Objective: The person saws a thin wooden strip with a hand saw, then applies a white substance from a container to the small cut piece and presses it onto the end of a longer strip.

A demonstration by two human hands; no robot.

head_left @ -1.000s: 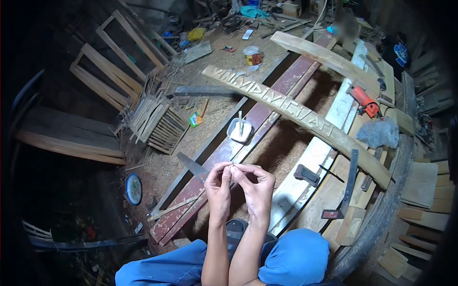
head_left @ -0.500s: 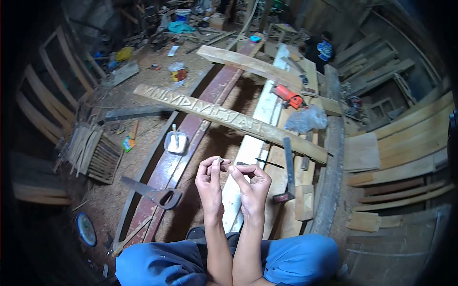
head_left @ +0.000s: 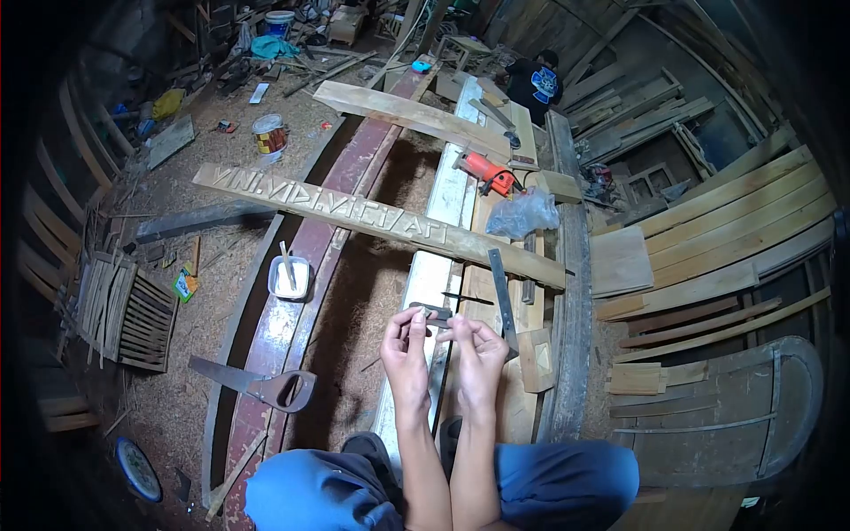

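In front of my knees, my left hand (head_left: 406, 356) is closed with thumb and fingertips pinched together. Facing it at the same height, my right hand (head_left: 478, 351) makes a similar pinch. Whatever sits in the fingertips is too small to name. Just beyond them a dark block-like piece (head_left: 432, 311) shows over the white-painted beam (head_left: 413, 350), partly hidden by my fingers. A carved wooden board (head_left: 354, 211) with raised letters lies crosswise farther off. Between it and my right hand are a thin black tool (head_left: 467, 298) and a metal square (head_left: 502, 292).
A handsaw (head_left: 266, 387) and a white tub (head_left: 289, 278) with a brush rest on the reddish beam (head_left: 274, 327) at left. A red power tool (head_left: 485, 173) and a plastic bag (head_left: 522, 215) lie beyond the board. Another person (head_left: 535, 87) is at the back right.
My view has swung to the right, so the boards and tools appear farther left. My hands sit slightly lower, with fingertips a little farther apart, both still pinching.
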